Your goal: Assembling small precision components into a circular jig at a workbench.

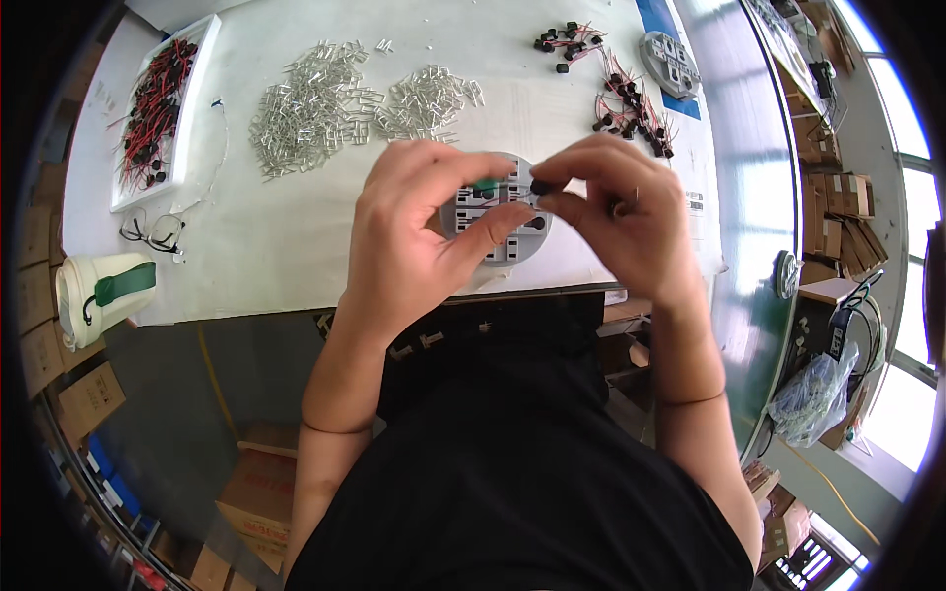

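While the right hand [636, 217] pinches a small, rounded black part [539, 187] at upper centre, the left hand [404, 227] holds thumb and forefinger apart over a round, grey, slotted fixture [514, 254]; placing seems underway, apparently calling for careful alignment next.

I record the small component [539, 187] in my right hand [631, 222] as black, and the round fixture [508, 260] as grey marked with black. The tabletop [266, 246] is white, the heaped U-shaped pins [307, 110] silvery, the wired parts [156, 110] in the white tray [200, 103] black and red. My T-shirt [522, 463] is plain black; the cream container [81, 307] carries a green band [126, 284].
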The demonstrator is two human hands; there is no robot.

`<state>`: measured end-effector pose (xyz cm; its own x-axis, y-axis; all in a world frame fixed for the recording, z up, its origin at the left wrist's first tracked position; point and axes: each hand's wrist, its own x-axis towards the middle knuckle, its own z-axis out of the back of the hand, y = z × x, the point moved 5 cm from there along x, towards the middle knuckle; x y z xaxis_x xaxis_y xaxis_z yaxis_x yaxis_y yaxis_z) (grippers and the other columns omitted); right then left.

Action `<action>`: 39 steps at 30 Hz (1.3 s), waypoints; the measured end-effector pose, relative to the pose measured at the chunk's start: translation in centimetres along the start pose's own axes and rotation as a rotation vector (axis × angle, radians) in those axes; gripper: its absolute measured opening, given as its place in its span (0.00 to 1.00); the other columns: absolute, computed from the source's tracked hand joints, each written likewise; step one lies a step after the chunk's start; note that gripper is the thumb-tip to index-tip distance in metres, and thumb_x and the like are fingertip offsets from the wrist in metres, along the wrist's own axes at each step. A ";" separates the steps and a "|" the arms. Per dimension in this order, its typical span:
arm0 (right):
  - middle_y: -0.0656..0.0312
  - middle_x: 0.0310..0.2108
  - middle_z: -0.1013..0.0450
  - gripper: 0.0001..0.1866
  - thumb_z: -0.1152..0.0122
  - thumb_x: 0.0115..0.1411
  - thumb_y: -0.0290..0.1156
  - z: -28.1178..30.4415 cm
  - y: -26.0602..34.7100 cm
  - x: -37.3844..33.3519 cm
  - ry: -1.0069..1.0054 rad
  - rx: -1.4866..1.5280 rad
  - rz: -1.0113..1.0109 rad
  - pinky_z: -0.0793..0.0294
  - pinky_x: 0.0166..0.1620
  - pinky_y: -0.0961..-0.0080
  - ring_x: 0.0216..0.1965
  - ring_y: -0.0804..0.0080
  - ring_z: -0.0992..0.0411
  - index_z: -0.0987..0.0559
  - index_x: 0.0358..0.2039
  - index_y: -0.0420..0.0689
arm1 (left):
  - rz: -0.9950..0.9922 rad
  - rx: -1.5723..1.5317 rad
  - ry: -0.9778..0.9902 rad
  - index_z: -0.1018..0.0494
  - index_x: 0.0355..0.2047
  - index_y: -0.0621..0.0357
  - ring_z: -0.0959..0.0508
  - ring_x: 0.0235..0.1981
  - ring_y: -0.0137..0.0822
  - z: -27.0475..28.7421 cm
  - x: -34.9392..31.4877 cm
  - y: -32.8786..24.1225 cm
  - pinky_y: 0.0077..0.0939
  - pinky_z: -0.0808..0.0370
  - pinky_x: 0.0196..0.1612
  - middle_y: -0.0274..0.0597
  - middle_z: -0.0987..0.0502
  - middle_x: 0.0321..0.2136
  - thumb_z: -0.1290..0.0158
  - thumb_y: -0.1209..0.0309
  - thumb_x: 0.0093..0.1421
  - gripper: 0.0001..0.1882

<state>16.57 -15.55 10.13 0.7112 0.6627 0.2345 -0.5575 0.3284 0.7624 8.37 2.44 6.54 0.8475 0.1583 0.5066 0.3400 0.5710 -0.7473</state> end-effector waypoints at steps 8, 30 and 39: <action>0.65 0.37 0.19 0.11 0.27 0.61 0.17 -1.1 -1.2 -3.0 -0.080 0.138 -0.069 0.32 0.29 0.83 0.25 0.85 0.30 0.14 0.44 0.39 | 0.133 -0.182 0.144 0.15 0.39 0.54 0.22 0.32 0.41 -1.8 -1.2 0.0 0.35 0.27 0.38 0.36 0.20 0.33 0.28 0.69 0.58 0.10; 0.54 0.50 0.25 0.11 0.36 0.69 0.15 -3.1 -1.8 -4.9 -0.035 0.926 0.050 0.23 0.38 0.82 0.41 0.77 0.24 0.21 0.51 0.34 | 0.266 -0.540 0.107 0.18 0.35 0.62 0.22 0.33 0.32 -1.6 -2.3 -2.0 0.25 0.27 0.37 0.38 0.22 0.30 0.34 0.75 0.65 0.04; 0.57 0.47 0.25 0.14 0.33 0.64 0.13 -1.5 -2.0 -5.3 -0.087 0.461 -0.045 0.20 0.41 0.77 0.42 0.72 0.23 0.19 0.49 0.38 | 0.076 -0.147 0.137 0.20 0.33 0.62 0.23 0.35 0.33 -1.2 -1.8 -2.4 0.26 0.28 0.43 0.39 0.22 0.32 0.36 0.75 0.65 0.05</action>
<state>13.29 -18.71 6.41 0.7744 0.5895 0.2298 -0.2908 0.0090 0.9567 6.55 -0.19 6.89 0.9171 0.0794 0.3908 0.3206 0.4360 -0.8409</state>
